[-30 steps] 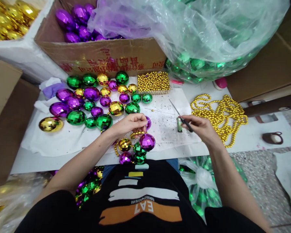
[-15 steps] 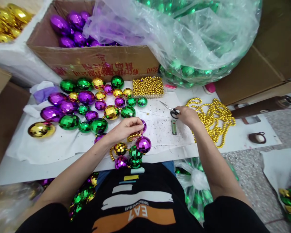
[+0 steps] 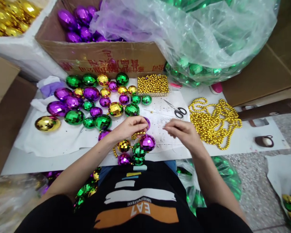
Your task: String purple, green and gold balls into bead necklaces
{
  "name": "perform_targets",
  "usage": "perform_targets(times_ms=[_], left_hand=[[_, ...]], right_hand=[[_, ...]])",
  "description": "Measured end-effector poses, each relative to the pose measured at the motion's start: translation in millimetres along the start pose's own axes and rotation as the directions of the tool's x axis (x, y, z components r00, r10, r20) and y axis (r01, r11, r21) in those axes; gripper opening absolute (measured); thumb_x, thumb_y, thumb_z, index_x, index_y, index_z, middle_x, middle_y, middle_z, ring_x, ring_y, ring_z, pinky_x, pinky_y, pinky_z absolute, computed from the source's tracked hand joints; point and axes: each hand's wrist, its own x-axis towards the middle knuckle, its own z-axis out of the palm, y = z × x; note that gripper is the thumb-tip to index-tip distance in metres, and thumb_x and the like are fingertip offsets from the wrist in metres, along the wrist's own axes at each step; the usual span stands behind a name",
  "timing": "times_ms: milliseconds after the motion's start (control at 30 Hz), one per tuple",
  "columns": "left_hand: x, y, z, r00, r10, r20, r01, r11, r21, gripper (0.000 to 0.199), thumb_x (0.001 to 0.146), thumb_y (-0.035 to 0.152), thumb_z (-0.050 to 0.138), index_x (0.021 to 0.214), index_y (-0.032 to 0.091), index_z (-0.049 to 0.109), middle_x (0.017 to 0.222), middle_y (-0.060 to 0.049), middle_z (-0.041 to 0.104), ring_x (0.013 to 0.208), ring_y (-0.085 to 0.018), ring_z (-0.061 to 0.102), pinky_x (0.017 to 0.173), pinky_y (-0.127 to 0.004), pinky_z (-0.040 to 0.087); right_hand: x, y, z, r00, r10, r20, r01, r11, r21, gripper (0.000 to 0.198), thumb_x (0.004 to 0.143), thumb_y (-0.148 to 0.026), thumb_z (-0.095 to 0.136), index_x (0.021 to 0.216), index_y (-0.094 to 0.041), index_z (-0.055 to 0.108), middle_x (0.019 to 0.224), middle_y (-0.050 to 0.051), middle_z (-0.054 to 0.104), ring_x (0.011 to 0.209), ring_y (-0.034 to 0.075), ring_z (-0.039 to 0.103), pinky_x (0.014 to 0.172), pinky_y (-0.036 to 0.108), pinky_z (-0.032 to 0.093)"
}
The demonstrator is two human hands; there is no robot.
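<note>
White paper covers the table [image 3: 63, 142], crowded at far left with faceted purple, green and gold baubles [image 3: 92, 103]; cardboard boxes [image 3: 102, 58] stand behind. Scissors [image 3: 177, 110] lie beside gold bead strings [image 3: 215, 123] at right. Near centre, the left hand [image 3: 131, 126] pinches a bead strand [image 3: 138, 134] strung with baubles; the right hand [image 3: 184, 132] hovers just beside, fingers curled, whether holding anything I cannot tell.

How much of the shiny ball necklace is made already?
Done: several faceted balls hang strung together with small gold beads at the table edge. In hand: the left hand pinches the strand's end near a purple ball, and the right hand comes close, empty. The scissors lie on the table. Left: many loose balls wait.
</note>
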Motion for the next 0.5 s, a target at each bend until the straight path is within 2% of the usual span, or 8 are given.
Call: perform_targets(times_ms=[67, 100, 133, 200, 267, 300, 367, 500], left_hand=[[-6.1, -2.4, -3.6, 0.999, 0.020, -0.026, -0.019, 1.000, 0.020, 0.022, 0.089, 0.036, 0.063, 0.091, 0.014, 0.063, 0.085, -0.003, 0.065, 0.072, -0.010, 0.058, 0.064, -0.023, 0.047], [-9.3, -4.2, -4.9, 0.998, 0.043, -0.041, -0.041, 0.998, 0.045, 0.022, 0.090, 0.035, 0.063, 0.094, 0.014, 0.064, 0.088, -0.003, 0.066, 0.077, -0.012, 0.060, 0.070, -0.025, 0.049], [-12.5, -6.2, -5.6, 0.996, 0.070, -0.055, -0.066, 0.995, 0.077, 0.021, 0.090, 0.035, 0.062, 0.097, 0.015, 0.065, 0.091, -0.004, 0.067, 0.083, -0.013, 0.062, 0.076, -0.026, 0.050], [-18.8, -10.8, -4.3, 0.990, 0.116, -0.085, -0.105, 0.987, 0.123, 0.022, 0.090, 0.034, 0.062, 0.102, 0.016, 0.065, 0.100, -0.005, 0.068, 0.095, -0.015, 0.064, 0.086, -0.029, 0.051], [-25.4, -15.2, 1.4, 0.983, 0.142, -0.117, -0.127, 0.984, 0.127, 0.024, 0.091, 0.034, 0.063, 0.108, 0.017, 0.064, 0.110, -0.006, 0.069, 0.106, -0.018, 0.064, 0.095, -0.033, 0.051], [-28.8, -17.3, 5.6, 0.979, 0.152, -0.138, -0.135, 0.983, 0.121, 0.027, 0.091, 0.034, 0.063, 0.111, 0.018, 0.062, 0.116, -0.007, 0.068, 0.111, -0.019, 0.063, 0.099, -0.035, 0.050], [-35.6, -21.5, 15.9, 0.965, 0.176, -0.192, -0.151, 0.979, 0.138, 0.034, 0.089, 0.035, 0.066, 0.118, 0.020, 0.059, 0.125, -0.009, 0.066, 0.120, -0.021, 0.061, 0.106, -0.040, 0.047], [-45.2, -32.4, 34.8, 0.927, 0.229, -0.296, -0.137, 0.944, 0.300, 0.056, 0.084, 0.034, 0.074, 0.134, 0.024, 0.050, 0.136, -0.011, 0.062, 0.129, -0.025, 0.057, 0.114, -0.047, 0.041]], right_hand=[[-23.9, 4.3, -25.1, 0.984, 0.081, 0.159, -0.069, 0.995, -0.078, 0.030, 0.089, -0.047, 0.064, 0.082, -0.019, 0.072, 0.075, 0.005, 0.067, 0.067, 0.015, 0.059, 0.063, 0.028, 0.045], [-34.0, 8.6, -36.4, 0.968, 0.125, 0.216, -0.086, 0.980, -0.180, 0.031, 0.090, -0.048, 0.063, 0.086, -0.020, 0.074, 0.079, 0.006, 0.069, 0.071, 0.017, 0.062, 0.067, 0.029, 0.047], [-41.4, 14.5, -45.4, 0.972, 0.155, 0.177, -0.096, 0.948, -0.304, 0.030, 0.090, -0.048, 0.061, 0.090, -0.020, 0.075, 0.086, 0.007, 0.072, 0.076, 0.019, 0.064, 0.070, 0.031, 0.047], [-45.7, 30.5, -55.1, 0.986, 0.137, -0.091, -0.165, 0.826, -0.539, 0.030, 0.093, -0.044, 0.055, 0.096, -0.021, 0.074, 0.099, 0.010, 0.073, 0.085, 0.023, 0.066, 0.076, 0.034, 0.047], [-35.9, 49.9, -53.0, 0.937, 0.087, -0.338, -0.299, 0.700, -0.649, 0.029, 0.095, -0.039, 0.049, 0.096, -0.020, 0.072, 0.099, 0.011, 0.073, 0.088, 0.025, 0.066, 0.077, 0.035, 0.046], [-27.3, 59.4, -48.2, 0.916, 0.102, -0.388, -0.355, 0.655, -0.667, 0.029, 0.095, -0.039, 0.048, 0.099, -0.020, 0.070, 0.095, 0.010, 0.073, 0.086, 0.025, 0.066, 0.075, 0.034, 0.045], [-8.6, 75.2, -33.4, 0.901, 0.152, -0.405, -0.415, 0.573, -0.707, 0.030, 0.094, -0.039, 0.050, 0.110, -0.019, 0.066, 0.093, 0.010, 0.073, 0.082, 0.025, 0.065, 0.071, 0.033, 0.044], [13.4, 90.9, -6.5, 0.905, 0.117, -0.409, -0.418, 0.422, -0.805, 0.039, 0.092, -0.027, 0.048, 0.128, -0.013, 0.055, 0.114, 0.017, 0.067, 0.094, 0.027, 0.063, 0.070, 0.033, 0.043]])
